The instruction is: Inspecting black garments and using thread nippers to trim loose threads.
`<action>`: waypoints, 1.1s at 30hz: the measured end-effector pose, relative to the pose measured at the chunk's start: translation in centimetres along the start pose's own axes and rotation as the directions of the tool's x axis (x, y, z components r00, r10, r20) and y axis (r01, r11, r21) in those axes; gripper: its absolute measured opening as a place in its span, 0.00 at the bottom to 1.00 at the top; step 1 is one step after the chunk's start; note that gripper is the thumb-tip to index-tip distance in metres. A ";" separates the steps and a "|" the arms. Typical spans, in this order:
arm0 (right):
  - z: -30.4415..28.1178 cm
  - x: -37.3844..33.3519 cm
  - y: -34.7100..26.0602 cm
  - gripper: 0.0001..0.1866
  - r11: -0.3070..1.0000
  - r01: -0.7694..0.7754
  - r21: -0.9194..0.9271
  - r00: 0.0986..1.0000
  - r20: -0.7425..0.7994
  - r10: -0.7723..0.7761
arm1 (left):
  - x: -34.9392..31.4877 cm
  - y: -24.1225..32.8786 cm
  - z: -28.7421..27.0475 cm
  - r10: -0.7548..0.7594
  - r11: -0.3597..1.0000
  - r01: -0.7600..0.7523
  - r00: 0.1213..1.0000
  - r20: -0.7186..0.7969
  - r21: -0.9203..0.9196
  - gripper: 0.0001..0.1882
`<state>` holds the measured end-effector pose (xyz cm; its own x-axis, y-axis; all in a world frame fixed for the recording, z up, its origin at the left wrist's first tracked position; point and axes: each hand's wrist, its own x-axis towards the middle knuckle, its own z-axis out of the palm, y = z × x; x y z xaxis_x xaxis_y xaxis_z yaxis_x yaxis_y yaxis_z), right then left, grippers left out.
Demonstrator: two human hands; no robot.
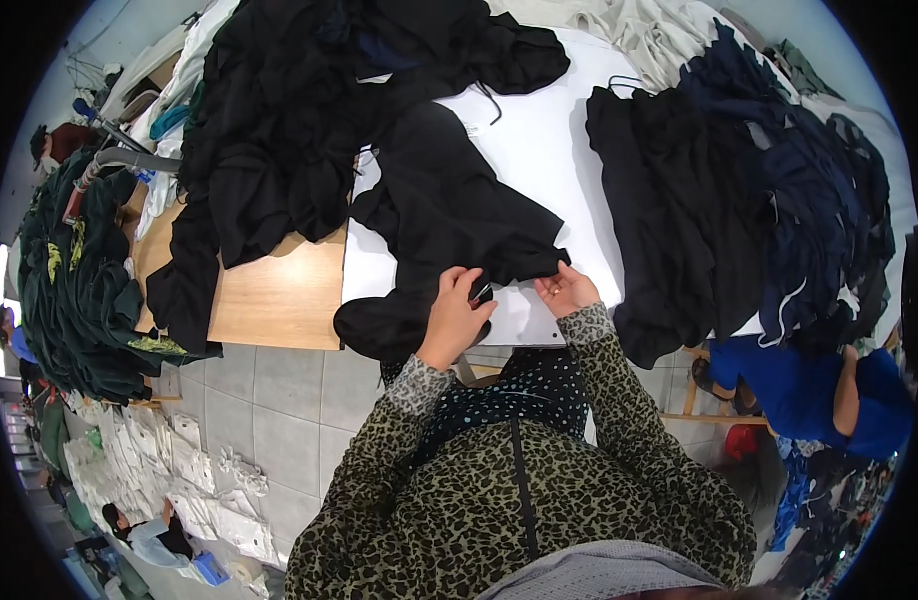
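Right hand (569,290) pinches a black garment (444,205) beside an unreadably small label (472,129).

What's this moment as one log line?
left hand: small object in fingers | right hand: pinching edge of black garment | garment: on white tabletop

a garment (444,200) lies mid-tabletop (584,180), the left hand (457,318) and right hand (567,292) at its near edge; a pile (269,130) sits left of it, reaching behind, a stack (679,210) to its right, another heap (824,200) farther right, tiled floor (284,400) before the tabletop.
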<state>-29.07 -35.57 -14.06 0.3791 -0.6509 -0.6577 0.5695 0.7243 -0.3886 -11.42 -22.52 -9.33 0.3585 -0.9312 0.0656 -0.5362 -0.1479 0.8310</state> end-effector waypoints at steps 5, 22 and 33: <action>-4.7 -1.5 -3.1 0.09 0.975 0.127 0.180 0.989 0.058 -0.139 | -0.5 -4.8 -1.6 -0.044 0.943 0.101 0.982 -0.181 0.317 0.17; -2.0 -5.5 -1.0 0.16 0.999 0.003 -0.054 0.993 0.114 0.003 | 1.2 0.8 6.6 0.078 0.993 -0.082 0.996 -0.046 -0.084 0.16; 3.3 -7.1 -2.1 0.25 0.843 0.439 -0.310 0.830 0.500 -0.248 | 3.1 -0.4 -4.4 -0.371 0.166 0.192 0.921 0.119 -0.967 0.07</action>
<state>-30.54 -33.27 -6.42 0.5377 -0.8336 -0.1267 0.4205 0.3953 -0.8166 -6.68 -23.91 -7.04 0.4382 -0.8422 -0.3141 0.7192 0.1188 0.6846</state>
